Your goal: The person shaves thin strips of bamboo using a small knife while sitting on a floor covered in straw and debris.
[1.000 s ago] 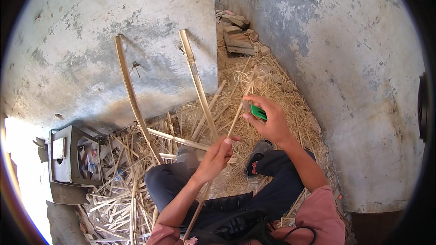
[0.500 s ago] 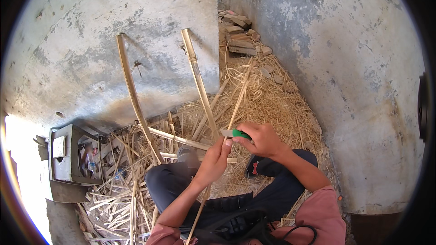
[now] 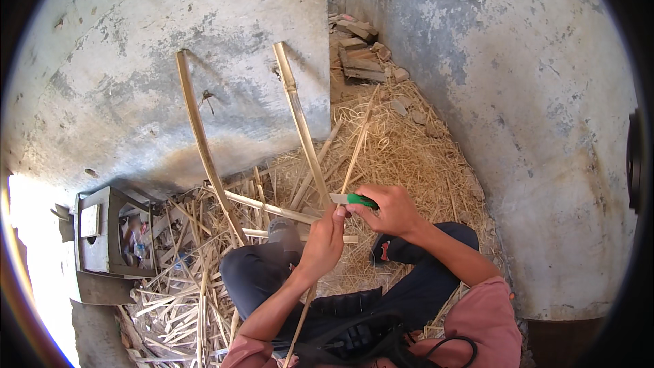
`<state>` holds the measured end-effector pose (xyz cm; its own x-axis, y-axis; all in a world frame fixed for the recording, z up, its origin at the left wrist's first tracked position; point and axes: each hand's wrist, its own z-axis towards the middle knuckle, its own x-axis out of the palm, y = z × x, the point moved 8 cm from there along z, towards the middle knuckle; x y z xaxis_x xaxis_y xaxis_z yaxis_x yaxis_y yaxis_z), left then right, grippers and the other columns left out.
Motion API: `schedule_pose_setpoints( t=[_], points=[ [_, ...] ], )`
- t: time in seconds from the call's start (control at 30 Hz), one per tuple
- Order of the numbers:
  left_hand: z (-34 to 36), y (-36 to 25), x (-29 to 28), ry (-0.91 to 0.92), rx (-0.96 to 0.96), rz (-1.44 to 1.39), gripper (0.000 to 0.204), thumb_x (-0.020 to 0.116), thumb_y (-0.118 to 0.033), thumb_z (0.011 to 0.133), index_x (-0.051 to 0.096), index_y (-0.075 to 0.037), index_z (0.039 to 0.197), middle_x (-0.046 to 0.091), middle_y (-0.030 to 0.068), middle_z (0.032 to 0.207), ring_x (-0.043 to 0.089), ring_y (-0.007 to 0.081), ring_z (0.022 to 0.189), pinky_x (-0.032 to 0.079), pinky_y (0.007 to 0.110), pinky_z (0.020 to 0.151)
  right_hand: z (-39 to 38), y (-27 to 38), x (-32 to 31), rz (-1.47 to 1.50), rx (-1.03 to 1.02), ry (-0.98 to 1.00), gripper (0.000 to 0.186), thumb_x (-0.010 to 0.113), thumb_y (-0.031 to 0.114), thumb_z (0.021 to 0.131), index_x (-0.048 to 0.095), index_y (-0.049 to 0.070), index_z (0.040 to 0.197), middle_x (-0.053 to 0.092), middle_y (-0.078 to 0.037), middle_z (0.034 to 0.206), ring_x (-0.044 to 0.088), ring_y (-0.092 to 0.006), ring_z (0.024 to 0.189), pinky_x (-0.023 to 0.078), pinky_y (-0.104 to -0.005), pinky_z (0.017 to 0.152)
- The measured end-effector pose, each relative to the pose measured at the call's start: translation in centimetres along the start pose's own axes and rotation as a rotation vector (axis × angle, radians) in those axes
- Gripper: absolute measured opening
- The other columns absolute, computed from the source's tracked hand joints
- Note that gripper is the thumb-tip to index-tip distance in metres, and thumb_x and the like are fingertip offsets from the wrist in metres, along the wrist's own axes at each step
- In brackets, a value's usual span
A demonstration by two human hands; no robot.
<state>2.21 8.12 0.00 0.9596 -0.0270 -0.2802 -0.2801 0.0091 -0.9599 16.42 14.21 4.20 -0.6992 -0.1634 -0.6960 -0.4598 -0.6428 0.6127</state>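
A long, thin bamboo strip (image 3: 358, 144) slants from the straw ahead of me, through my hands, down to the lower edge by my lap. My left hand (image 3: 322, 244) is closed round this strip, thumb on top. Just right of it, my right hand (image 3: 392, 211) grips a green-handled utility knife (image 3: 361, 200). The knife's blade points left and lies across the strip, just above my left thumb. Fingers of both hands nearly touch there.
Two split bamboo poles (image 3: 201, 138) (image 3: 298, 112) lean on the wall. Bamboo pieces (image 3: 178, 313) litter the floor at left, beside a grey box (image 3: 102, 232). Shavings (image 3: 415, 157) pile up ahead, with bricks (image 3: 361, 65) in the corner. My crossed legs (image 3: 255, 276) lie below my hands.
Both hands keep nearly the same place, the knife still at the strip. The strip's lower end has shifted slightly to the right. The whole view has moved a little.
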Motion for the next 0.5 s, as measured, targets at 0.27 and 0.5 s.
schedule_pose_setpoints(
  t=[0.27,0.5],
  points=[
    [0.1,0.2,0.2,0.004,-0.027,0.024,0.039,0.041,-0.03,0.119,0.061,0.002,0.111,0.059,0.0238,0.074,0.061,0.0451,0.069,0.045,0.053,0.067,-0.1,-1.2,-0.7,-0.039,-0.023,-0.089,0.029,0.08,0.038,0.095,0.077,0.009,0.099,0.073,-0.008,0.08,0.071,-0.029,0.064,0.054,-0.0399,0.056],
    [-0.2,0.4,0.1,0.032,-0.037,0.053,0.04,0.038,-0.031,0.119,0.061,0.0,0.11,0.056,0.0186,0.071,0.058,0.0375,0.067,0.045,0.048,0.066,0.7,-1.8,-2.2,-0.095,0.036,-0.123,0.031,0.08,0.039,0.095,0.078,0.009,0.099,0.073,-0.009,0.08,0.071,-0.0286,0.065,0.054,-0.0395,0.058]
  ],
)
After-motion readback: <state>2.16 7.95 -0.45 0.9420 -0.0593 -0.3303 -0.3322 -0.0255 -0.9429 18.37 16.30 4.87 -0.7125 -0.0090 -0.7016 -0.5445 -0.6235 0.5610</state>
